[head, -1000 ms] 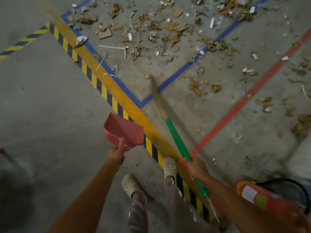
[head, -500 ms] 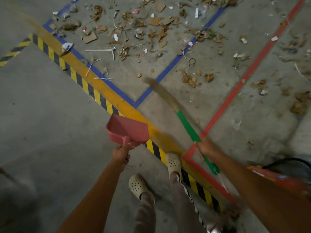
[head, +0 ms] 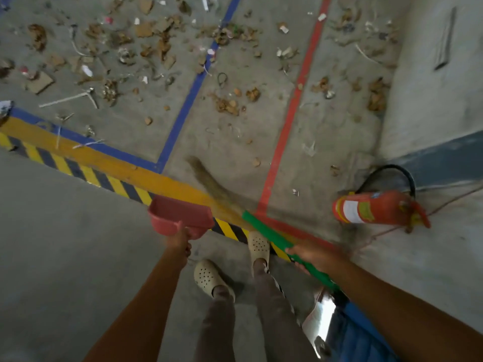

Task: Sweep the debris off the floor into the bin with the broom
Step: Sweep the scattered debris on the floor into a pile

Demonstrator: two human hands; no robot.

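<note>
— Pulled back since half a second ago: the broom (head: 266, 235) now has the start of its green handle over the yellow band (head: 104, 163), where before it reached out past the band. From where I stand, the fire extinguisher (head: 373, 209) has also come fully into sight.

— Who holds what?

— The right hand (head: 311, 257) is wrapped round the green handle. The left hand (head: 180, 240) grips the stem of a pink dustpan (head: 177, 215), held over the hazard stripe (head: 86, 173) with its mouth facing away. The bristles (head: 209, 184) are a blur, pointing toward the litter.

— And the room?

— Bare grey concrete floor (head: 65, 244), dusty. The yellow band crosses it, edged on the near side by the black-and-yellow stripe. A grey wall (head: 431, 100) with a darker base rises at the right.

— Counts?

— One broom, one dustpan. One extinguisher, lying on its side, with one black hose (head: 386, 168) looped behind it. Two blue lines (head: 188, 100) meeting at a corner against the band, and two red lines (head: 290, 111) meeting at a corner beside the handle. Two pale clogs (head: 206, 275), one of them on the stripe. The debris (head: 227, 104) is past counting: cardboard scraps, brown crumbs and white bits, spread beyond the band across both colours of line, well apart from the dustpan. Something blue (head: 358, 333) sits at the near right, but I cannot tell what it is.
</note>
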